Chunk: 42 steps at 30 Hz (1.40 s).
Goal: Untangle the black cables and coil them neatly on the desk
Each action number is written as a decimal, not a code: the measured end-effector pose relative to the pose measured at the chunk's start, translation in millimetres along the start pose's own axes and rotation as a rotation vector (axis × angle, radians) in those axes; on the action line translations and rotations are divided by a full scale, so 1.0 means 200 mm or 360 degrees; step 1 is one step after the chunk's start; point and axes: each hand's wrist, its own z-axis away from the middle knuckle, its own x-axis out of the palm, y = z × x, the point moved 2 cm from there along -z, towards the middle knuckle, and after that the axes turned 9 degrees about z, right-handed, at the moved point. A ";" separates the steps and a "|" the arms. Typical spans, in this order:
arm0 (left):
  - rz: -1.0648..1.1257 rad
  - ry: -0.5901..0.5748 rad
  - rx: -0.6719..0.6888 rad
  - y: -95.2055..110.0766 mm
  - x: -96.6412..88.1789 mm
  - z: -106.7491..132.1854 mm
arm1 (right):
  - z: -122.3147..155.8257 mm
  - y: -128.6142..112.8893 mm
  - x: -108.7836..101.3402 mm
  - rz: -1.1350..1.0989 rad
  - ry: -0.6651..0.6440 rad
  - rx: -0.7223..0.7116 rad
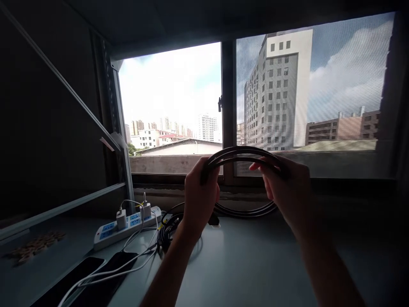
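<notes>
Raised over the smooth grey tabletop (pixel 243 264), toward its far edge, a round coil of black cable (pixel 239 150) is grasped at opposite sides by left hand (pixel 200 192) and right hand (pixel 289 187), probably light, springy, best gripped across all strands.

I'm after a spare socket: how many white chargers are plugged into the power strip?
2. One charger sits near the middle of the power strip; the other charger is toward its right end. No others show.
</notes>
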 end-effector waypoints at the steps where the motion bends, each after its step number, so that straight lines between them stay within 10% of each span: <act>1: 0.0010 -0.0013 -0.0024 0.00 0.01 0.00 | -0.01 0.01 -0.01 0.0021 0.0020 0.0002; 11: 0.0107 -0.0211 -0.0107 0.00 0.08 0.04 | -0.04 0.05 -0.03 0.0117 0.0333 0.0006; 26: -0.0350 0.0361 0.0489 0.09 -0.04 0.04 | 0.02 0.01 0.07 0.0753 -0.0107 -0.0242; 34: -0.0444 0.0373 0.0882 0.12 -0.09 0.03 | 0.03 -0.04 0.06 0.0728 -0.0338 -0.0274; 42: -0.0351 0.0155 0.0680 0.10 -0.02 0.06 | 0.01 -0.01 0.04 0.0638 -0.0314 0.0012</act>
